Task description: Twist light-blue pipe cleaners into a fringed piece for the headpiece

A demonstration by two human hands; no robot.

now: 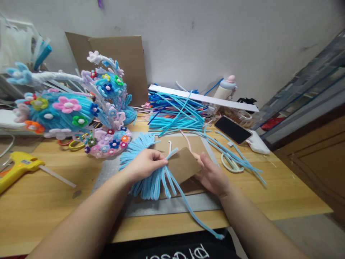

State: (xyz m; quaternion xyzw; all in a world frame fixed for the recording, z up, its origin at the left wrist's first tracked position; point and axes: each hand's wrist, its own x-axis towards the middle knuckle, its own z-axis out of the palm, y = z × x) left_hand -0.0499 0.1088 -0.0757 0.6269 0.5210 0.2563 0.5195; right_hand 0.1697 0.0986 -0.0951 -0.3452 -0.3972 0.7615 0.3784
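My left hand (149, 163) pinches a light blue pipe cleaner (188, 205) near the edge of a cardboard piece (183, 163). That pipe cleaner's long tail curves down past the table's front edge. Beside and under the same hand spreads a fringe of light blue pipe cleaner loops (148, 187). My right hand (211, 174) grips the cardboard piece by its right side, thumb on top and fingers partly hidden behind it. A pale pink strip (185, 142) runs up from near the right thumb. Below lies a larger cardboard sheet on a grey mat (172, 207).
Flower-covered pipe cleaner ornaments (64, 111) stand at the left, near a yellow glue gun (18, 169). Bundled blue pipe cleaners (175, 111) lie at the back. At the right are a phone (233, 129), loose blue pipe cleaners (242, 156) and a bottle (226, 88).
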